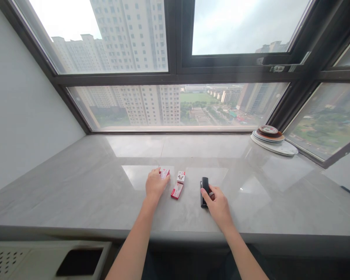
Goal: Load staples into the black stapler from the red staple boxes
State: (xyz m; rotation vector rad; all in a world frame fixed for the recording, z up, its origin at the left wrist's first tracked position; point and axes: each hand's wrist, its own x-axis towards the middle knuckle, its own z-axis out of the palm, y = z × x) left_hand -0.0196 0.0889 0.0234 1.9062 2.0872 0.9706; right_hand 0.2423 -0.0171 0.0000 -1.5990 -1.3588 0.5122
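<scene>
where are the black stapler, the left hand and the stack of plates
black stapler (204, 182): head view, on the upper end of its black top
left hand (155, 183): head view, on the back of the hand
stack of plates (268, 131): head view, on the topmost plate

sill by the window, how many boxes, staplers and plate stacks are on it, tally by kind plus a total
boxes: 3
stapler: 1
plate stack: 1
total: 5
</scene>
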